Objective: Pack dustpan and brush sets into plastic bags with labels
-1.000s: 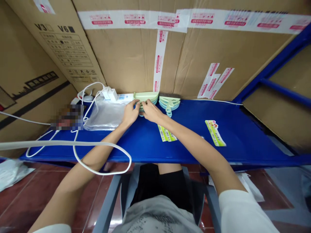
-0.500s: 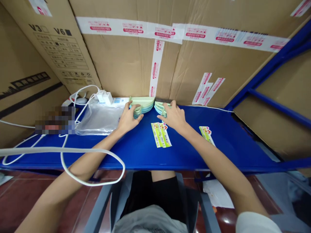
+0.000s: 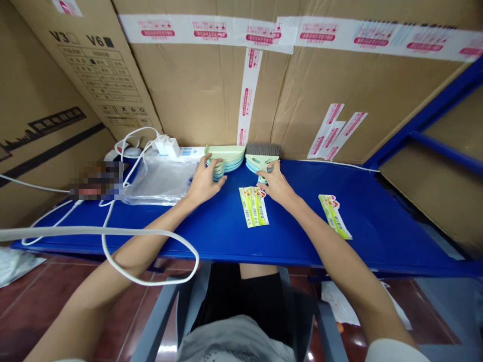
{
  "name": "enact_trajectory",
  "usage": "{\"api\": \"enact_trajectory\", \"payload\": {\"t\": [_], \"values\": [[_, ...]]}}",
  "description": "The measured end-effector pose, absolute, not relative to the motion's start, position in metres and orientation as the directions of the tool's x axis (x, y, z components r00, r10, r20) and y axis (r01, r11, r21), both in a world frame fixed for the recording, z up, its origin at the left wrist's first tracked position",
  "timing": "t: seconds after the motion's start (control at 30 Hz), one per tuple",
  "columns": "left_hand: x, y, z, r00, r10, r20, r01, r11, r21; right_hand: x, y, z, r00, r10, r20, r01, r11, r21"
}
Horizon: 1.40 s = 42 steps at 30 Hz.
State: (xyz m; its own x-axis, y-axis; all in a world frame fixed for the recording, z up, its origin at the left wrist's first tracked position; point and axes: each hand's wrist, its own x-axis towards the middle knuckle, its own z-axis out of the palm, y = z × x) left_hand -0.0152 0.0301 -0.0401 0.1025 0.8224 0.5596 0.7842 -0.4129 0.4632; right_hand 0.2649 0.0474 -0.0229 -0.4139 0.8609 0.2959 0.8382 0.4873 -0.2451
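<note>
At the back of the blue table, my left hand (image 3: 206, 181) curls its fingers and thumb around the handles of a stack of small dustpans (image 3: 228, 153), pale green on top with blue ones beneath. Just to the right, my right hand (image 3: 278, 183) pinches the handle end of a stacked set of small brushes (image 3: 262, 160). The top brush is pale green, and its grey bristles point toward the cardboard wall. Between my arms lie overlapping yellow-green printed cards (image 3: 253, 207), close below the brush handles.
Clear plastic bags (image 3: 162, 183) lie left of the dustpans, beside a power strip with white plugs (image 3: 168, 147). A white cable (image 3: 151, 232) loops over my left forearm. Another printed card (image 3: 335, 216) lies to the right. Taped cardboard (image 3: 204, 95) stands behind the blue table (image 3: 377, 216).
The brush stack now shows more of its bristles and green top, and my right hand has shifted to its handle end. My left hand stays at the dustpans. The view has shifted slightly.
</note>
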Motion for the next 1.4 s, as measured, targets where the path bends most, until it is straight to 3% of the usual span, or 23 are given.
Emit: {"api": "enact_trajectory", "payload": {"t": [0.33,0.5,0.63,0.7,0.83,0.97,1.2,1.4], "values": [[-0.021,0.035,-0.044,0.113,0.849,0.517,0.767,-0.405,0.497,0.252,0.041,-0.019,-0.375,0.882,0.287,0.877,0.437,-0.198],[-0.018,0.035,-0.042,0.125,0.832,0.541,0.766,-0.427,0.480,0.256,0.040,-0.012,-0.382,0.877,0.292,0.853,0.456,-0.254],[-0.013,0.025,-0.028,0.107,0.713,0.693,0.760,-0.508,0.405,0.270,0.033,0.004,-0.184,0.916,0.358,0.909,0.297,-0.294],[-0.009,0.016,-0.022,0.130,0.670,0.731,0.709,-0.578,0.404,0.280,0.028,0.009,-0.103,0.950,0.296,0.928,0.199,-0.314],[0.007,0.003,-0.027,0.415,0.710,0.569,0.554,-0.693,0.461,0.290,0.019,0.003,-0.244,0.967,-0.071,0.889,0.194,-0.416],[0.022,0.002,-0.045,0.472,0.791,0.390,0.613,-0.612,0.499,0.275,0.012,-0.012,-0.332,0.943,0.013,0.857,0.307,-0.413],[0.018,0.014,-0.054,0.506,0.815,0.280,0.601,-0.567,0.564,0.258,0.001,-0.013,-0.484,0.875,0.008,0.734,0.411,-0.540],[0.013,0.011,-0.043,0.559,0.789,0.255,0.391,-0.522,0.758,0.253,-0.004,-0.007,-0.501,0.862,0.074,0.604,0.410,-0.684]]}}
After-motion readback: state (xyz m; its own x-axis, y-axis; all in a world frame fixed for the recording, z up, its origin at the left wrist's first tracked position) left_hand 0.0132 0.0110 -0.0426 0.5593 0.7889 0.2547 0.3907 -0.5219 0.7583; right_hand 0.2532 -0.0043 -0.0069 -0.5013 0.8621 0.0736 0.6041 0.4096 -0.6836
